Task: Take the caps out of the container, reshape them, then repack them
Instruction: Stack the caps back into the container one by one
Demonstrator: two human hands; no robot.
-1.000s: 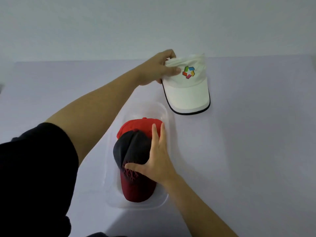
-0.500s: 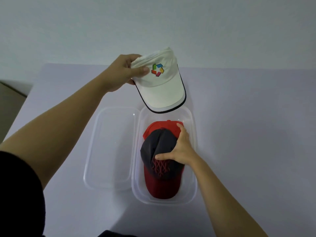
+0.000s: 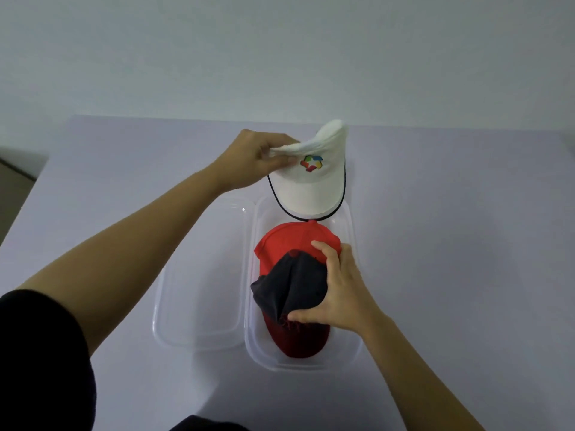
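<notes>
My left hand pinches the crown of a white cap with a coloured logo and a dark-edged brim. The cap hangs in the air, its brim over the far end of the clear plastic container. Inside the container lie a bright red cap, a dark grey cap on top of it, and a dark red brim at the near end. My right hand grips the dark grey cap, thumb at its near edge, fingers curled over its far side.
The container's clear lid lies flat just left of it, edges touching. Both sit on a pale lilac table whose far edge meets a light wall. The table's left edge shows a darker floor beyond.
The white cap went from lying on the table to hanging over the container's far end. My right hand went from lying flat on the grey cap to gripping it.
</notes>
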